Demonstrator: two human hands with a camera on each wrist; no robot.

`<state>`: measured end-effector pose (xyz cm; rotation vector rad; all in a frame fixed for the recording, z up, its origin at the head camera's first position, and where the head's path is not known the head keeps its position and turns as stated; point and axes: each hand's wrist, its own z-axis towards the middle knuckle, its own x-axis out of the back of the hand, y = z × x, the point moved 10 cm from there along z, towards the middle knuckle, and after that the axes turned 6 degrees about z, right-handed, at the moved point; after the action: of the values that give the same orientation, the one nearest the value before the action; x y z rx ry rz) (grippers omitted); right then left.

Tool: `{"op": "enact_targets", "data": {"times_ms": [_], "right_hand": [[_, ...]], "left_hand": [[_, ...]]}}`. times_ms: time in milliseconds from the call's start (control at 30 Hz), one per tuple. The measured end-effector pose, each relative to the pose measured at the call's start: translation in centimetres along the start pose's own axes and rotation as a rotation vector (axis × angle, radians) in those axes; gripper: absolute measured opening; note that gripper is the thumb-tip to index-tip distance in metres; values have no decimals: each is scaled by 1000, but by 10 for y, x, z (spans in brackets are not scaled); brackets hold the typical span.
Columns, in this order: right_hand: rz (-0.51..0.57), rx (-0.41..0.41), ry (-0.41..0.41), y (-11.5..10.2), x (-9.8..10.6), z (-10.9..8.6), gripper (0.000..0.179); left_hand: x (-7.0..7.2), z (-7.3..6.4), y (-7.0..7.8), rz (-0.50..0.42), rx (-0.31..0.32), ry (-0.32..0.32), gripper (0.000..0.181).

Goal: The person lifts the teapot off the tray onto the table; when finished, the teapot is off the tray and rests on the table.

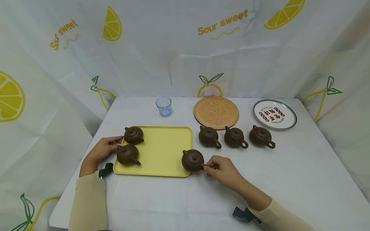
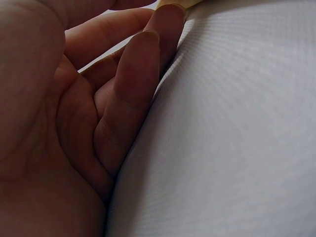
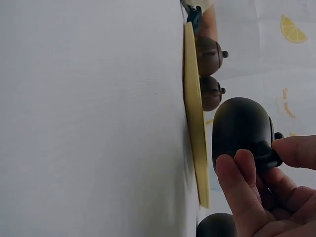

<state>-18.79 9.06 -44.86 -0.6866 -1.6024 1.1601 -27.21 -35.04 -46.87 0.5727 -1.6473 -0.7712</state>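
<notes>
A dark brown lidded teapot [image 1: 192, 160] is held by its handle in my right hand [image 1: 224, 171], pinched between thumb and fingers. In the right wrist view this teapot [image 3: 242, 133] hangs raised beside the yellow tray's edge [image 3: 195, 123]. From the head it overlaps the right front corner of the yellow tray [image 1: 162, 150]. Two similar teapots, one behind [image 1: 134, 135] and one in front [image 1: 128, 155], sit at the tray's left end. My left hand [image 1: 102, 149] holds the tray's left rim, its fingers [image 2: 136, 69] bent low against the white cloth.
Three more brown teapots stand in a row right of the tray, the nearest one [image 1: 208, 137] beside it. Behind them lie a round tan board [image 1: 216, 112] and a white patterned plate [image 1: 274, 114]. A blue glass [image 1: 164, 106] stands beyond the tray.
</notes>
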Motion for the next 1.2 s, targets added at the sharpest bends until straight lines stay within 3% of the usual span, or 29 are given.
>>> {"op": "enact_targets", "data": {"times_ms": [133,267,1033,1200], "right_hand": [[-21,-16,14,9,10,-9,6],[-33,-27,27,16,18,-15,6],[-94,-78,78,26,32,-24,7],[-107,-51,75,23,34,-24,7]], "left_hand": [[-1,5,-17,2,10,8,49],[0,6,-20,23,-6,23,49],[-3,4,-17,-8,-2,-4,50],[-1,0,-5,-14,22,-14,50]]}}
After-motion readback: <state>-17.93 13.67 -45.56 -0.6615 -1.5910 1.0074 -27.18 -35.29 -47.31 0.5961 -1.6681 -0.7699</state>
